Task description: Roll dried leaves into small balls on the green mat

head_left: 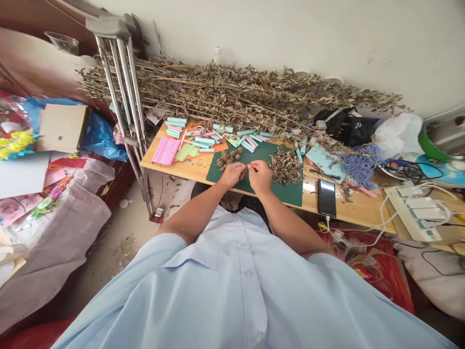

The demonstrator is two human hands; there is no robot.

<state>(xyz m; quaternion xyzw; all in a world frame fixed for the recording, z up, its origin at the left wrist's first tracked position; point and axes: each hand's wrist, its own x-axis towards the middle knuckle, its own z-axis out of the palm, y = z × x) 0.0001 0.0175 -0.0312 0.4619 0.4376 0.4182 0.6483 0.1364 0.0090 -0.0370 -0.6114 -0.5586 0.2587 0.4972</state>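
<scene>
Best to pinch softly, with just the tips of the left hand [233,175] and right hand [260,177]. Hold one side firm and work the other side in tiny moves, so as not to crush anything dry. Stay low over the green mat [288,195], to catch crumbs.

Almost closed on both sides, with fingers bent in and thumbs pressed near the tips. Not spread open at all. Close together in front of the shirt [218,291], nearly tip to tip. Pinching what looks like a small dry bit [247,169], right between the fingertips, above the near part of the mat. Too tiny and too covered to tell its shape, or how much of it sits in each hand.

Just past the left hand, on the mat, see the brown lumps [228,157]. Beside the right hand, see the pile of dry leaves [285,166]. Farther left on the wooden table [181,170], find the pink paper [166,151], with blue rolls [204,141] near the mat's far edge. Off to the right, find the phone [327,198], plugged into a white cord. Behind it all, along the wall, look for the long dry stalks [218,92].
</scene>
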